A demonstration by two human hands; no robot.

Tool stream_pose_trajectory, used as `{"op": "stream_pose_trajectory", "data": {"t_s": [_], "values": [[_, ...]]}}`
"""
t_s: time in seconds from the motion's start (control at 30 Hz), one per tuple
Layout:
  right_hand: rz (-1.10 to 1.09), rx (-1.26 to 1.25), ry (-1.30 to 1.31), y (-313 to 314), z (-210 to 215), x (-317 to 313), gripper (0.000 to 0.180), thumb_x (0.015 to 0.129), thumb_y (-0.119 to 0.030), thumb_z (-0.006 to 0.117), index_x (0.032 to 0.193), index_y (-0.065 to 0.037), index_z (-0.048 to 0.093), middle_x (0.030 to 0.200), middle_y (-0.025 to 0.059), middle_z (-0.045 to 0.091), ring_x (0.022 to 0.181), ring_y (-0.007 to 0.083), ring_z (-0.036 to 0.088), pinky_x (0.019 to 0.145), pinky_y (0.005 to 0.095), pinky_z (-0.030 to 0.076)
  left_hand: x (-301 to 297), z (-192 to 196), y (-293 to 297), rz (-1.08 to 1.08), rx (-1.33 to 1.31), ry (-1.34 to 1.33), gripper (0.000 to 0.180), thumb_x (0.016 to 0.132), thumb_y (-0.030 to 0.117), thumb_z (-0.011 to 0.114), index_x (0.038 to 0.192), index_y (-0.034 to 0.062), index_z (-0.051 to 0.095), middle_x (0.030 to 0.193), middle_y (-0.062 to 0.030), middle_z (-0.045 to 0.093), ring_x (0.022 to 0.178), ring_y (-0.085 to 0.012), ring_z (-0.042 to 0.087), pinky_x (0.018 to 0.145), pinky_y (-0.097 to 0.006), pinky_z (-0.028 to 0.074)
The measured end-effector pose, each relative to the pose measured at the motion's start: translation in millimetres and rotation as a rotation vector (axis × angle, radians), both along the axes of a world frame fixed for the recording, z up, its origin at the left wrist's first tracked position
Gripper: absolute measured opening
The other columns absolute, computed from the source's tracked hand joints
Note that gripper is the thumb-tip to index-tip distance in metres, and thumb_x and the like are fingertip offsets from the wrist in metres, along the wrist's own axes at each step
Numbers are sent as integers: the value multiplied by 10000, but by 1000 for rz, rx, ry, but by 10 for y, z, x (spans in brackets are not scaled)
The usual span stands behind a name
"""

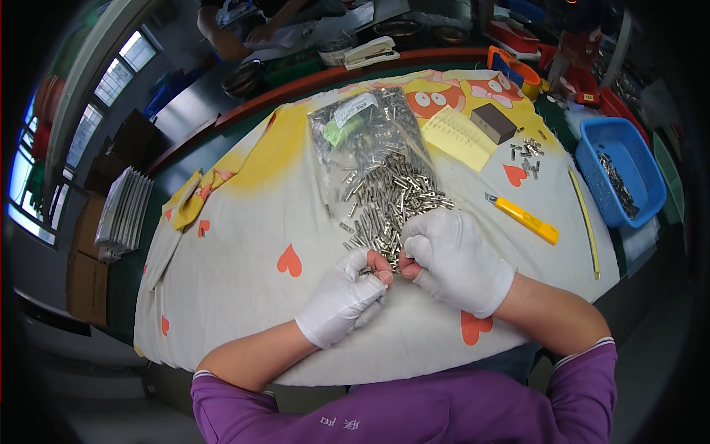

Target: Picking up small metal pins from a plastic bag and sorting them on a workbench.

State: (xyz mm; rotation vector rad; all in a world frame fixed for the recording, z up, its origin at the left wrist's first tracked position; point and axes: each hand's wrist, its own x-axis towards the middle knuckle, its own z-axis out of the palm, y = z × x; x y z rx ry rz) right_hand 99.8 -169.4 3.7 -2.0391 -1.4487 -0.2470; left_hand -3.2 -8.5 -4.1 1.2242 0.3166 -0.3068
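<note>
My left hand [342, 300], in a white glove with bare fingertips, is closed in a pinch at the near edge of a pile of small silvery metal parts [392, 196]. A bit of metal shows between its thumb and finger, seemingly one of these parts. Close beside it, my right hand [457, 259], gloved the same way, is also pinched; whatever its fingertips hold is hidden. The pile spills toward me out of a clear plastic bag [325, 159], which has a white label and a green piece inside.
Right of the pile lie a yellow utility knife [525, 220], a yellow note [460, 138], a dark block [493, 123] and a small group of metal parts [526, 154]. A blue basket [621, 170] holds more parts. Another person's arm [220, 33] shows across the bench.
</note>
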Motion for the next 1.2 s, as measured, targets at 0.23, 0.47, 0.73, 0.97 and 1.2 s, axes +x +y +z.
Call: {"op": "stream_pose_trajectory", "data": {"t_s": [0.23,0.47,0.73,0.97,1.2], "values": [[109,53,18,-18,119,-4,215,564,-125,727,641,-40,545,728,96,576,649,289,555,557,390,432,0,66,-9,-107,94,66,129,878,192,522,910,77,471,646,-15,488,407,-48,355,357,-195,257],[140,105,85,-66,141,7,185,586,-130,732,650,-40,584,728,88,596,644,284,567,570,383,435,-28,27,24,-108,14,43,137,894,213,478,891,76,481,648,-21,495,397,-47,343,353,-190,254],[113,84,82,-69,166,20,167,577,-103,730,635,-36,588,712,84,603,649,272,575,574,368,444,-34,10,12,-88,21,19,151,903,228,486,885,78,491,637,-18,497,380,-52,341,350,-191,256],[94,147,130,-58,95,30,159,571,-74,732,630,-40,588,698,84,596,632,267,572,561,362,444,-17,48,26,-109,-10,64,171,907,251,504,899,81,496,642,-17,499,382,-53,341,349,-193,256],[94,132,106,-58,110,27,166,571,-79,737,630,-50,585,698,78,598,624,268,570,548,362,442,-20,55,28,-117,15,64,180,908,257,494,906,77,490,631,-16,491,383,-54,338,349,-194,251]]}}
